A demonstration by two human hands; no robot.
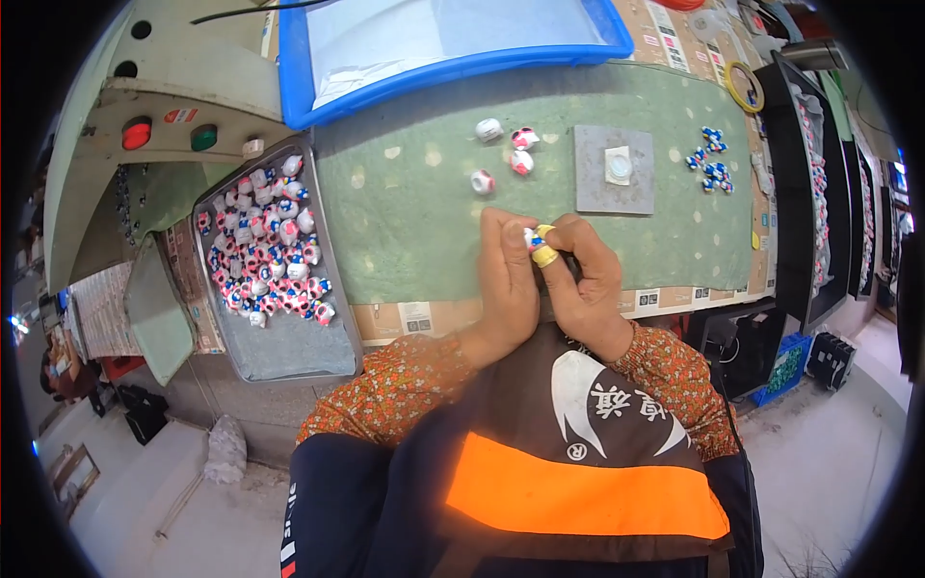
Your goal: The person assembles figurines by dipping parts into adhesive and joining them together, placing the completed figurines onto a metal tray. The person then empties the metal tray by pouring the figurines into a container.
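Observation:
Pinched between the fingertips of both hands is a small white and blue toy figure (533, 240), mostly covered by the fingers. My left hand (509, 279) closes on it from the left. From the right, my right hand (586, 287) grips it too, with yellow wraps on its thumb and a fingertip. Beyond the hands, several round white and pink toy heads (521, 162) lie on the green mat (434, 231). A grey square plate (593, 197) bearing a small whitish pad (618, 166) lies to their right. Farther right is a cluster of small blue and white toy bodies (715, 176).
At the left, a metal tray (289, 361) holds many finished-looking pink, white and blue toys. A blue-rimmed bin (462, 65) stands at the back. Left of it is a machine housing with a red button (137, 133) and a green button (203, 138). Black trays (796, 193) stand right.

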